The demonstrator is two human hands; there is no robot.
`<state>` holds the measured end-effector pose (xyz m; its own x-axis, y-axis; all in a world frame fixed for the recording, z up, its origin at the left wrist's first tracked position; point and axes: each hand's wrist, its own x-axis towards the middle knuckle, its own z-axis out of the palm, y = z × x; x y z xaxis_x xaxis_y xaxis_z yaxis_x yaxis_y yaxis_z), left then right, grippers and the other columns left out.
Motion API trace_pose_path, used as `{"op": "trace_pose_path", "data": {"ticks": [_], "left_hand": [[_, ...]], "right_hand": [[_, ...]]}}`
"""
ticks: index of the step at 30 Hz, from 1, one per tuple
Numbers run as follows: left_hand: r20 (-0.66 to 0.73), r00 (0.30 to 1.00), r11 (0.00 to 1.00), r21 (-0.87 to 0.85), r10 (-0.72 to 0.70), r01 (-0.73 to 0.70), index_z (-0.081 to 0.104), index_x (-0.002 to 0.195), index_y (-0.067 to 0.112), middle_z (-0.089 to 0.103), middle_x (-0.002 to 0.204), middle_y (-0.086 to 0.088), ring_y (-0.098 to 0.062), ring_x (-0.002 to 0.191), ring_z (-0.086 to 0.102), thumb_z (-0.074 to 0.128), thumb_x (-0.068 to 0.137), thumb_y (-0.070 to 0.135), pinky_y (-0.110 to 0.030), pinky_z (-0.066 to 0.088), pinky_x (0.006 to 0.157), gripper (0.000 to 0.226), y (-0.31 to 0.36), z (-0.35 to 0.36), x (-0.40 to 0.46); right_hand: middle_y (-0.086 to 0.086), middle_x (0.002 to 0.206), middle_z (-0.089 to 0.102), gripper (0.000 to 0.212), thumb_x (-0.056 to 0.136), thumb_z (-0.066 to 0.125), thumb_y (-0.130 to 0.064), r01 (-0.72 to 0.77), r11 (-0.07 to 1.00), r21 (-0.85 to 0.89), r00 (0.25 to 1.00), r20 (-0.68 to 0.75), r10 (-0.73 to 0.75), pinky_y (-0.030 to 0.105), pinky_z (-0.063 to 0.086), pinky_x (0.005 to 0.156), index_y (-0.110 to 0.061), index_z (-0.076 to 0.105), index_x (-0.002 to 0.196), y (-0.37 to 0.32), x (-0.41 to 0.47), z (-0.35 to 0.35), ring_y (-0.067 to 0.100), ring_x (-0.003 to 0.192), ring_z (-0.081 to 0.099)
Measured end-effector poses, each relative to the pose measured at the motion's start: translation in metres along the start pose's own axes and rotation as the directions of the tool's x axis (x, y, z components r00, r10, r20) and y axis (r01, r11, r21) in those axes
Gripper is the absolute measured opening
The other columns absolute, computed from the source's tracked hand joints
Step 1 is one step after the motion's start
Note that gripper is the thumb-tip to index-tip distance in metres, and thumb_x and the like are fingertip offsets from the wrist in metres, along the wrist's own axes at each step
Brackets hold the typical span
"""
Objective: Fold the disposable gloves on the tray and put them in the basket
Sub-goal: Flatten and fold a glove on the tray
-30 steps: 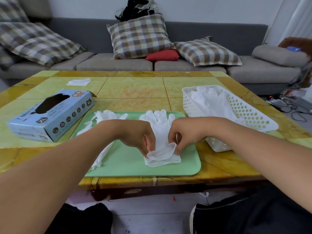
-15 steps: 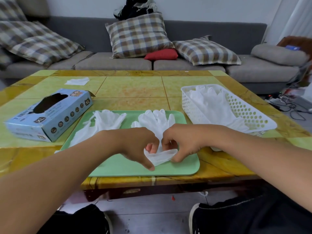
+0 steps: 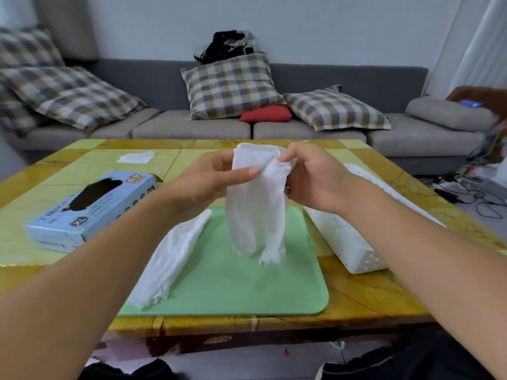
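A white disposable glove (image 3: 256, 204) hangs in the air above the green tray (image 3: 247, 286), cuff up and fingers down. My left hand (image 3: 211, 176) pinches its cuff from the left and my right hand (image 3: 310, 176) pinches it from the right. A second white glove (image 3: 172, 259) lies flat on the tray's left part, partly under my left forearm. The white perforated basket (image 3: 354, 242) stands right of the tray, mostly hidden behind my right arm, so its contents do not show.
A blue XL glove box (image 3: 90, 209) lies on the yellow-green table (image 3: 370, 297) left of the tray. A white scrap (image 3: 135, 157) lies at the far left of the table. Behind stands a grey sofa with checked cushions. Cables lie on the floor at right.
Both hands have lifted the glove off the tray, from lying flat to hanging by its cuff. The view has tilted up.
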<state>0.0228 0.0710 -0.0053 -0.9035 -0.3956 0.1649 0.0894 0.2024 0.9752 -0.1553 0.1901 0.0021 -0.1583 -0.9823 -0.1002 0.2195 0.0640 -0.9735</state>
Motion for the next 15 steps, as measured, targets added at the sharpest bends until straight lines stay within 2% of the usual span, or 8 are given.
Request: {"op": "trace_pose_path", "data": {"ticks": [1, 3, 4, 5, 7, 10, 13, 15], "left_hand": [[-0.11, 0.994, 0.999, -0.035, 0.006, -0.01, 0.069, 0.121, 0.009, 0.075, 0.112, -0.008, -0.021, 0.098, 0.072, 0.079, 0.083, 0.029, -0.033, 0.056, 0.082, 0.044, 0.007, 0.004, 0.003], [-0.254, 0.966, 0.991, -0.133, -0.044, 0.01, 0.071, 0.117, 0.007, 0.076, 0.105, -0.009, -0.021, 0.089, 0.073, 0.072, 0.09, 0.018, -0.034, 0.058, 0.075, 0.03, 0.015, 0.009, 0.008], [-0.282, 0.957, 0.986, -0.162, -0.073, 0.027, 0.071, 0.117, 0.007, 0.076, 0.104, -0.009, -0.022, 0.089, 0.073, 0.07, 0.092, 0.019, -0.035, 0.06, 0.075, 0.027, 0.019, 0.01, 0.01], [-0.297, 0.95, 0.983, -0.176, -0.097, 0.045, 0.072, 0.116, 0.008, 0.077, 0.105, -0.01, -0.024, 0.09, 0.073, 0.07, 0.093, 0.019, -0.037, 0.061, 0.076, 0.025, 0.021, 0.011, 0.011], [-0.319, 0.94, 0.98, -0.191, -0.121, 0.061, 0.073, 0.113, 0.009, 0.077, 0.105, -0.011, -0.026, 0.091, 0.074, 0.069, 0.094, 0.019, -0.039, 0.062, 0.078, 0.022, 0.025, 0.014, 0.011], [-0.329, 0.939, 0.984, -0.174, -0.103, 0.047, 0.073, 0.113, 0.012, 0.077, 0.102, -0.011, -0.024, 0.087, 0.075, 0.068, 0.095, 0.02, -0.035, 0.062, 0.07, 0.02, 0.026, 0.017, 0.011], [-0.333, 0.942, 0.993, -0.114, -0.045, 0.007, 0.07, 0.112, 0.013, 0.078, 0.098, -0.009, -0.023, 0.086, 0.076, 0.068, 0.095, 0.016, -0.032, 0.061, 0.068, 0.018, 0.03, 0.012, 0.01], [-0.361, 0.933, 0.997, -0.071, 0.006, -0.034, 0.068, 0.11, 0.012, 0.078, 0.095, -0.007, -0.021, 0.084, 0.076, 0.068, 0.094, 0.013, -0.031, 0.061, 0.068, 0.017, 0.034, 0.009, 0.011]], "right_hand": [[0.01, 0.093, 0.052, 0.052, 0.075, 0.057, -0.026, 0.005, 1.0, -0.009, 1.0, -0.031, -0.005, 0.032, 0.04, 0.072, -0.012, 0.053, 0.124, -0.007, 0.0, 0.003, 0.023, 0.078, 0.046], [0.015, 0.111, 0.051, 0.08, 0.071, 0.071, -0.031, 0.022, 0.998, 0.056, 0.998, -0.055, -0.019, 0.037, 0.039, 0.089, 0.001, 0.052, 0.142, -0.01, 0.0, 0.006, 0.034, 0.096, 0.044], [0.014, 0.121, 0.05, 0.094, 0.067, 0.077, -0.038, 0.03, 0.994, 0.107, 0.999, -0.04, -0.026, 0.039, 0.036, 0.097, -0.002, 0.046, 0.149, -0.009, 0.001, 0.006, 0.035, 0.101, 0.041], [0.015, 0.128, 0.053, 0.097, 0.068, 0.078, -0.047, 0.038, 0.988, 0.151, 0.999, -0.015, -0.036, 0.038, 0.036, 0.104, -0.006, 0.046, 0.149, -0.008, -0.002, 0.009, 0.038, 0.114, 0.051], [0.015, 0.14, 0.059, 0.085, 0.075, 0.071, -0.056, 0.052, 0.985, 0.163, 0.997, 0.044, -0.06, 0.043, 0.04, 0.114, -0.009, 0.055, 0.144, 0.001, -0.005, 0.013, 0.033, 0.135, 0.053], [0.017, 0.129, 0.068, 0.068, 0.074, 0.082, -0.039, 0.092, 0.994, 0.06, 0.993, -0.073, -0.087, 0.047, 0.05, 0.106, -0.005, 0.065, 0.132, 0.009, -0.007, 0.023, 0.034, 0.121, 0.064], [0.017, 0.118, 0.073, 0.038, 0.089, 0.074, -0.016, 0.213, 0.976, 0.033, 0.948, -0.248, -0.199, 0.041, 0.06, 0.089, -0.001, 0.068, 0.124, 0.004, -0.004, 0.028, 0.031, 0.104, 0.071], [0.016, 0.111, 0.076, 0.028, 0.093, 0.071, -0.015, 0.275, 0.96, -0.063, 0.909, -0.309, -0.28, 0.041, 0.061, 0.086, -0.002, 0.071, 0.118, -0.002, -0.003, 0.028, 0.031, 0.101, 0.074]]}}
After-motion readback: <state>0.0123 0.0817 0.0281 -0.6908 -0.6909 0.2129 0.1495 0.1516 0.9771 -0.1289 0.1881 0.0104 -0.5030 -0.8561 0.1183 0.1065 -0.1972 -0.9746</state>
